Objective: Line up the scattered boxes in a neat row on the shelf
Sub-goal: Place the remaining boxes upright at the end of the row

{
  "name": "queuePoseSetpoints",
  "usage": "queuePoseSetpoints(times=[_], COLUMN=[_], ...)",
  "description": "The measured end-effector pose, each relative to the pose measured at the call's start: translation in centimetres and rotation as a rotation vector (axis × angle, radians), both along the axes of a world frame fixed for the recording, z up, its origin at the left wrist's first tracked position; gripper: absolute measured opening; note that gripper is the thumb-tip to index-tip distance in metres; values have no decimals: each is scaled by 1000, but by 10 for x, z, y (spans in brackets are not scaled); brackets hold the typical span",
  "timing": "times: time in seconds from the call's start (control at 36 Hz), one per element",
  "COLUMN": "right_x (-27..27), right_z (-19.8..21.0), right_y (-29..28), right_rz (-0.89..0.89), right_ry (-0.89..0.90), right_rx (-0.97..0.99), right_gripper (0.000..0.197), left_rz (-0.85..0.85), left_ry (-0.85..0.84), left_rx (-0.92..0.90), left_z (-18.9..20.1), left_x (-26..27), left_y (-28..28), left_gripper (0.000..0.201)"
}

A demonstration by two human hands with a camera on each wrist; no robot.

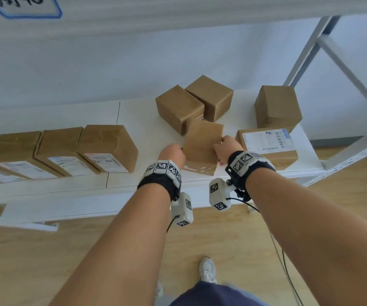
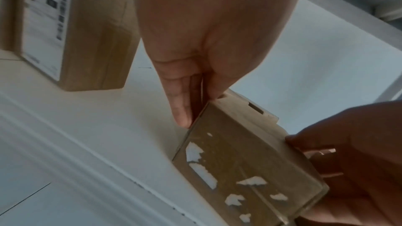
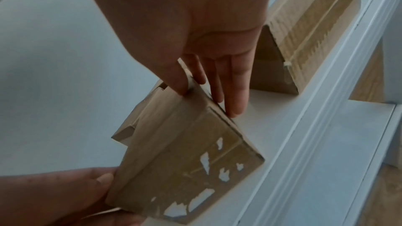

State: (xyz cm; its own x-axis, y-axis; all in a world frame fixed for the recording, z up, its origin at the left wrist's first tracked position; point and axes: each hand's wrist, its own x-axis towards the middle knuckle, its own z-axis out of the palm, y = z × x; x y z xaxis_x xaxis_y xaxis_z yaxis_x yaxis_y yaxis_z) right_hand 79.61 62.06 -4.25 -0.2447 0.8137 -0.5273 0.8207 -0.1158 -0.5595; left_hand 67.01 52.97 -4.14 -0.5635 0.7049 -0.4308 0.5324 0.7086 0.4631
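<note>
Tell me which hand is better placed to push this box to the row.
Right, probably: the right hand grips the held box on the side away from the row; the left hand sits between them.

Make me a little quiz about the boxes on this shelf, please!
1. True or false: the left hand and the right hand both hold the middle box.
2. On the shelf, where is the neat row from that box? A) on its left B) on its right C) behind it
3. Fill in: the flat box beside the right hand has a white ___ on top.
Key: 1 true; 2 A; 3 label.
</note>
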Motion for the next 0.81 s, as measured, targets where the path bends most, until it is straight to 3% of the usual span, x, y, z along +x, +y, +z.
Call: queuePoseSetpoints(times=[0.22, 0.33, 0.42, 0.5, 0.61, 0.67, 0.81], right_x=[-16, -25, -24, -19, -25, -26, -18], right_z=[-6, -16, -8, 5, -10, -7, 12], right_y=[-1, -1, -11, -22, -25, -28, -31], right_rz=[108, 147, 212, 289, 137, 108, 246], right_ry=[44, 50, 29, -53, 132, 130, 104], right_rx=[-71, -96, -98, -65, -154, -125, 28], right_gripper=[33, 34, 33, 19, 34, 34, 33], left_rz=[268, 282, 309, 362, 404, 392, 412], left_ry=[-270, -257, -274, -342, -299, -268, -242], left_rx=[41, -47, 0, 85, 147, 179, 296], left_z=[-14, -16, -13, -7, -4, -1, 3], left_x=[3, 2, -2, -8, -15, -15, -12], left_y=[-29, -46, -53, -61, -67, -68, -65], left_gripper=[32, 40, 42, 56, 69, 61, 41])
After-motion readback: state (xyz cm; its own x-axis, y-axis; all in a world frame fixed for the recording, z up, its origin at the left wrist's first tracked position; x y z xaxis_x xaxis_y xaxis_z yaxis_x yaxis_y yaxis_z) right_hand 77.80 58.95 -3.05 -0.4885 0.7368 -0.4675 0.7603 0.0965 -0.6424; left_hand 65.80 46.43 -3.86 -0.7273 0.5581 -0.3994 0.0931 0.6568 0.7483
